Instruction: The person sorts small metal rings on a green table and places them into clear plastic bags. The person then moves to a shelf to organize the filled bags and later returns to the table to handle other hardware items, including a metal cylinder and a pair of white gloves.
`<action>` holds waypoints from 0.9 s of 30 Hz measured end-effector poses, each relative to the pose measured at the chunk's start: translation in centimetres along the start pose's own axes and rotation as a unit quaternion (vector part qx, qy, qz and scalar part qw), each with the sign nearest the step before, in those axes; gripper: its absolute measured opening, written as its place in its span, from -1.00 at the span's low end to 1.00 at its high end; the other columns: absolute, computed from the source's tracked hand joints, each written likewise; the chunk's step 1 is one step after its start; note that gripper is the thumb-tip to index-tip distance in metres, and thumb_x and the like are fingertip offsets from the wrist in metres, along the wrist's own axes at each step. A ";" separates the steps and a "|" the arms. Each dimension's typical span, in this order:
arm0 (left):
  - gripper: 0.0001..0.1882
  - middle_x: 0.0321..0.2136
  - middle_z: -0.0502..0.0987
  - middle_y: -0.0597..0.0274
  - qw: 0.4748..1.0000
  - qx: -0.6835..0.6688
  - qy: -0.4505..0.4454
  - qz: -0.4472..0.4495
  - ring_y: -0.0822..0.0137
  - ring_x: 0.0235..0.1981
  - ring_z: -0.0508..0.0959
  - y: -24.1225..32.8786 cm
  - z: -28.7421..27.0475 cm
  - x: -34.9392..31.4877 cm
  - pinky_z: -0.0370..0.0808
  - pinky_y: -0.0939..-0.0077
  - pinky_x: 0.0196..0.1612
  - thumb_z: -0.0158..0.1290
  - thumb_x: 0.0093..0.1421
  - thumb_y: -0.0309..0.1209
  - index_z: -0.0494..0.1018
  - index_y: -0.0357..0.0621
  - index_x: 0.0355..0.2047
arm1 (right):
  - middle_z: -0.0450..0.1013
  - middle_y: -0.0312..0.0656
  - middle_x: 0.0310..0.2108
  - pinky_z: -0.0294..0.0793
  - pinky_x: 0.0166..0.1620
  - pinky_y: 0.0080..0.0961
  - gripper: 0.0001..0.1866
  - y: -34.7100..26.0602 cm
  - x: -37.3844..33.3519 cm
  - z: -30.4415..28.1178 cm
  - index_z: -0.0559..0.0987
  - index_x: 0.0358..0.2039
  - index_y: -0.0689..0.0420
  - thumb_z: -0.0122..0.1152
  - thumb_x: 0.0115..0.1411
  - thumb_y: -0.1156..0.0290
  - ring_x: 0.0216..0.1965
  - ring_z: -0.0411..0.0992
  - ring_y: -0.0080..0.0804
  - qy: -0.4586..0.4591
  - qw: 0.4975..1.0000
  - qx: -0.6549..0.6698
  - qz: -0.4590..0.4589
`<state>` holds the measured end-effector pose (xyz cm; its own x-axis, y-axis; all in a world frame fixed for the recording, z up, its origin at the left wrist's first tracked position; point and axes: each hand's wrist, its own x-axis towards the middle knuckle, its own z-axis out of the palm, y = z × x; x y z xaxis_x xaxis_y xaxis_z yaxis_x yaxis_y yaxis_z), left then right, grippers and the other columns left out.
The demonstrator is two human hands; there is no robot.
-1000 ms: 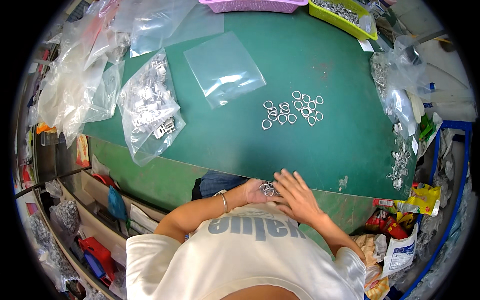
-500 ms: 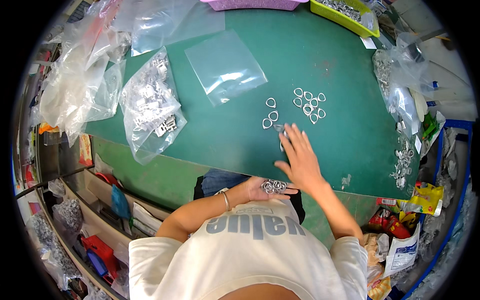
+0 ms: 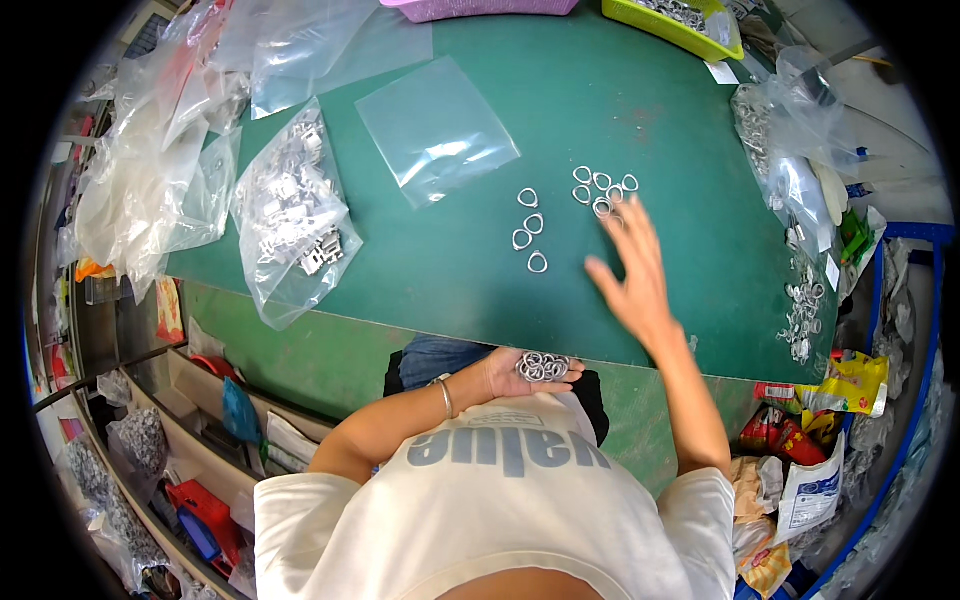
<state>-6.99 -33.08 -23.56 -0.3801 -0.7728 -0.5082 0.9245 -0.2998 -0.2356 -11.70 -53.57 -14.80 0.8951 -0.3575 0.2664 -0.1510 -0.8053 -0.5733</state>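
Note:
My left hand [image 3: 503,374] lies palm up at the table's near edge, cupping a pile of small metal rings [image 3: 544,368]. Reaching over the green table, my right hand [image 3: 641,292] has its fingers spread. Its fingertips are at the lower right of a cluster of rounded-triangular metal rings [image 3: 602,182] and partly cover some of them; whether they touch is unclear. To the left of that hand lies a smaller group of similar rings [image 3: 528,232], spaced apart from the cluster.
A flat clear plastic bag [image 3: 437,132] lies mid-table, left of the rings. Further left sits a clear bag of metal parts [image 3: 297,215]. A purple basket [image 3: 480,10] and a yellow-green basket [image 3: 680,30] stand at the far edge. Loose metal pieces [image 3: 802,310] lie at right.
My right hand has moved right and away from me, from the smaller ring group to the larger cluster. A ring that was under its fingers now lies uncovered in the smaller group.

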 end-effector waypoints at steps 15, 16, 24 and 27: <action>-0.45 -0.08 0.34 -0.22 0.998 0.057 -0.026 -0.010 0.04 -0.12 0.44 0.2 0.4 0.3 0.36 0.10 -0.01 -0.23 0.21 -0.10 0.22 -0.32 0.02 | 0.24 -0.06 0.01 0.06 0.15 -0.16 -0.63 0.5 -4.7 -0.5 0.41 -0.14 0.22 0.15 0.00 0.44 0.12 0.12 -0.04 -0.021 0.999 -0.022 0.045; -0.45 -0.08 0.34 -0.22 0.998 0.056 -0.040 -0.014 0.04 -0.11 0.44 0.2 0.6 0.3 0.34 0.09 0.00 -0.23 0.21 -0.09 0.21 -0.30 0.03 | 0.24 -0.06 0.01 0.06 0.15 -0.13 -0.63 -0.3 -5.5 -0.6 0.41 -0.15 0.22 0.15 -0.01 0.44 0.11 0.12 -0.04 -0.033 0.998 -0.021 0.040; -0.51 -0.09 0.37 -0.07 1.000 0.006 -0.001 0.018 0.05 -0.08 0.42 -0.2 0.2 0.3 0.31 0.05 0.02 -0.23 0.20 -0.06 0.28 -0.18 -0.04 | 0.27 -0.04 -0.02 0.08 0.11 -0.03 -0.63 -5.1 -11.0 0.5 0.44 -0.19 0.21 0.20 -0.07 0.42 0.10 0.16 -0.04 -0.141 0.986 0.081 -0.041; -0.51 -0.11 0.39 -0.05 1.000 -0.009 -0.014 0.006 0.02 -0.09 0.42 -0.2 -1.2 1.0 0.33 0.01 0.00 -0.21 0.19 -0.06 0.30 -0.20 -0.07 | 0.29 -0.04 -0.02 0.11 0.10 -0.04 -0.64 -5.5 -11.4 0.8 0.45 -0.21 0.23 0.20 -0.07 0.41 0.10 0.17 -0.04 -0.144 0.979 0.114 -0.083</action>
<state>-7.55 -33.10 -25.00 -0.3673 -0.7922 -0.4874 0.9284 -0.2805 -0.2437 -20.70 -44.69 -15.33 0.9856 -0.0551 0.1601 0.0758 -0.7022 -0.7079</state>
